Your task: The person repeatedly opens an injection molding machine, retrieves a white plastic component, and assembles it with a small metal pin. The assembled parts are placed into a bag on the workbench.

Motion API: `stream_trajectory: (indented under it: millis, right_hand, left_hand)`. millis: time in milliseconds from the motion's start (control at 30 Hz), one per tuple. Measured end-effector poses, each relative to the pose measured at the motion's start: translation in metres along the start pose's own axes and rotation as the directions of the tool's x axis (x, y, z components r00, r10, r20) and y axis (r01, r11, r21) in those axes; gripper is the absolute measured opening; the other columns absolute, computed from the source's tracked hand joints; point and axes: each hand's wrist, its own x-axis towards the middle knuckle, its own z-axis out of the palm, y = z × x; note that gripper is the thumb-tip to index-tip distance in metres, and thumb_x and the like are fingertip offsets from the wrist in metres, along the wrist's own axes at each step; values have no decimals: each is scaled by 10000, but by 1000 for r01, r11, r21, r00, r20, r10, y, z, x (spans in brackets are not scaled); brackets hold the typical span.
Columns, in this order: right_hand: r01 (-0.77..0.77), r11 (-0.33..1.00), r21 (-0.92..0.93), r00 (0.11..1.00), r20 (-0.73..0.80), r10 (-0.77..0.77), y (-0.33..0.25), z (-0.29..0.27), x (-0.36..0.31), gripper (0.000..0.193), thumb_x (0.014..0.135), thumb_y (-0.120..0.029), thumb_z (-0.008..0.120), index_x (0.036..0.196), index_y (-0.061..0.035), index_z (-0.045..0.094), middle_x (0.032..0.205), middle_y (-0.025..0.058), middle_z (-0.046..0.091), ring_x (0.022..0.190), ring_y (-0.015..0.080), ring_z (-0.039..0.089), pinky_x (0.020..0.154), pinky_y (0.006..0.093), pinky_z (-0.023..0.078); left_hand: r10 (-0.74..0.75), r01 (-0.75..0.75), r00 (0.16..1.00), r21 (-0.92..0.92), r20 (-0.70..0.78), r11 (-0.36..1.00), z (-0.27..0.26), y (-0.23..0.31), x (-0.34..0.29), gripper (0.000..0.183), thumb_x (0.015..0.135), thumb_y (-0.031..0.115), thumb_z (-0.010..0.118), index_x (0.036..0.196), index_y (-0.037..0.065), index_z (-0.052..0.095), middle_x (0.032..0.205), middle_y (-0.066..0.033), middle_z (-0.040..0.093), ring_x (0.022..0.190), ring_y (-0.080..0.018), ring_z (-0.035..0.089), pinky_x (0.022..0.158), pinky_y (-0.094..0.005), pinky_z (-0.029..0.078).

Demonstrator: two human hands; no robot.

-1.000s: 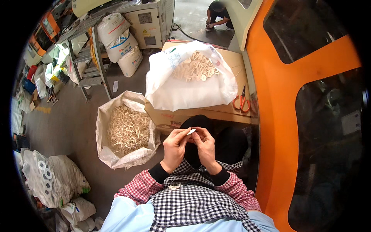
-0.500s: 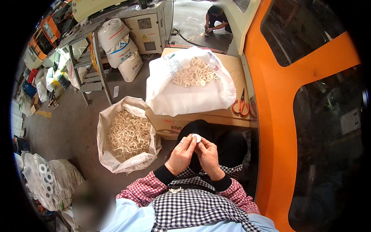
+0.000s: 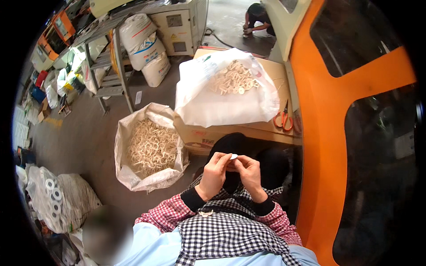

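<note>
Above my lap, my left hand and my right hand meet, fingertips pinched round a small white round-headed plastic piece. Its disc is tilted edge-on, and the fingers hide whatever lies beneath it. Beyond my hands a white sack lies open on a cardboard box, holding many pale plastic pieces with round heads and stems. To the left on the floor stands another open sack, filled with curly cream-coloured plastic bits. A small pale scrap rests on my checked apron.
Red-handled scissors lie on the cardboard box, right of the white sack. An orange machine walls the right side. Metal steps and stacked full sacks stand far left. A person crouches at the back.
The white disc has turned from face-up to nearly edge-on between my fingers. The whole view has shifted slightly, with the surroundings now further right. Sparks by the crouching person no longer show.
</note>
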Motion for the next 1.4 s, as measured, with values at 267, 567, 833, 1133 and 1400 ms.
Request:
stream_trajectory:
  millis: [267,567,833,1133,1400]
  right_hand:
    - [-44,990,136,996,-68,54,1,14,-7,125,866,-56,518,896,35,599,833,92,641,754,169,646,724,304,548]
    - [261,847,-464,963,67,-261,-14,18,-2,53,797,-10,599,825,28,576,700,64,627,651,76,610,579,215,495]
    - [534,528,-661,844,451,-290,-48,16,-9,176,730,-50,686,822,12,550,776,129,579,657,219,636,554,304,528]
    - [219,926,-307,966,202,-161,-36,2,-17,80,809,9,598,833,15,523,685,80,595,571,130,617,486,237,496]
    - [-40,890,455,985,167,-40,-30,-32,-53,165,940,-170,367,853,-52,444,682,66,541,479,107,513,390,181,396]
  left_hand:
    - [145,-141,989,145,-20,979,-3,-2,-15,403,733,-102,544,1125,-8,561,991,-155,567,833,-286,612,695,-318,521]
    - [-292,449,886,-515,359,730,-21,-14,-13,428,846,20,595,1248,-26,454,1133,-96,541,1044,-161,539,885,-284,471]
    - [-228,563,799,-559,556,609,-39,-5,-5,375,900,78,538,1261,11,463,1079,-70,558,954,-103,546,818,-236,472]
    - [-336,689,723,-665,603,289,-45,-4,-13,330,934,110,462,1234,-27,439,1069,-145,573,959,-201,590,835,-307,505]
    - [-927,602,350,-791,136,111,-131,-259,-82,217,901,174,476,970,-23,538,973,-126,547,820,-244,568,855,-458,452]
